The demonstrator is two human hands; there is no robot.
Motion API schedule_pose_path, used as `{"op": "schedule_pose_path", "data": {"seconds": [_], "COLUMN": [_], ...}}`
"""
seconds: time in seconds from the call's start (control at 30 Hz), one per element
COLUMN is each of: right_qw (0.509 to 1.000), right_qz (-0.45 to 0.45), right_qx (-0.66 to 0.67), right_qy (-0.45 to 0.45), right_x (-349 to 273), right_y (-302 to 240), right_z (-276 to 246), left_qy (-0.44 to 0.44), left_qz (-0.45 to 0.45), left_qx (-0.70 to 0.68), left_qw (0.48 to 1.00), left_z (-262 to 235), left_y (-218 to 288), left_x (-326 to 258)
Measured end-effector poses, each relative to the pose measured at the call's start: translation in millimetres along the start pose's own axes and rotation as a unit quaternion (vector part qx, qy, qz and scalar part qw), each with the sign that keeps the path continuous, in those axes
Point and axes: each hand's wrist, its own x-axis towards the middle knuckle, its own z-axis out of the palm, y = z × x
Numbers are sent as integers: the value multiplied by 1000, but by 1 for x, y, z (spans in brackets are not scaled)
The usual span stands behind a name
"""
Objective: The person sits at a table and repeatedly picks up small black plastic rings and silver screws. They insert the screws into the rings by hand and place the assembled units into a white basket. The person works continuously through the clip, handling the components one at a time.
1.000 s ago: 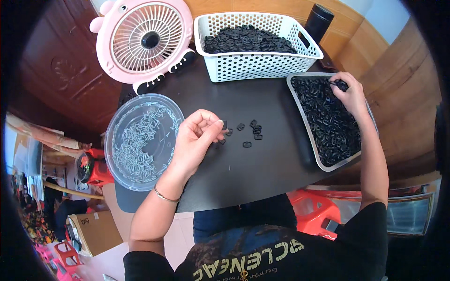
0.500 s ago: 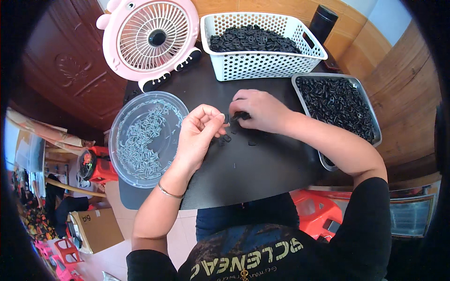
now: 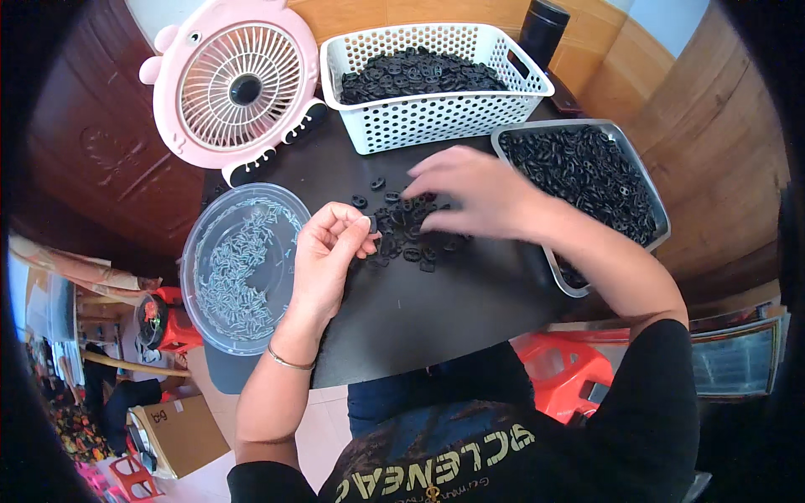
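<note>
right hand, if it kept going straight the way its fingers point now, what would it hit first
The right hand points left across the dark table, over the pile of small black rings. Those rings lie directly under its fingertips, so it would likely meet them first; farther on sits the pink fan. Its height above the rings is unclear.

A pink desk fan (image 3: 235,88) is standing at the back left of the dark bench (image 3: 470,310). A black cylindrical bottle (image 3: 543,23) is rising behind the white basket. Red plastic stools (image 3: 558,373) are sitting on the floor below.
</note>
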Motion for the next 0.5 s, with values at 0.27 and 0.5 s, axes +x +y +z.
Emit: {"op": "schedule_pose_path", "data": {"seconds": [0.27, 0.5], "right_qw": [944, 951], "right_qz": [292, 282], "right_qx": [-67, -121], "right_qy": [136, 44], "right_x": [-79, -111], "right_y": [118, 139], "right_z": [-70, -44], "left_qy": [-10, 2], "left_qz": [6, 3], "left_qx": [-14, 0], "left_qw": [1000, 1000], "left_z": [3, 2], "left_y": [0, -1], "left_x": [0, 1]}}
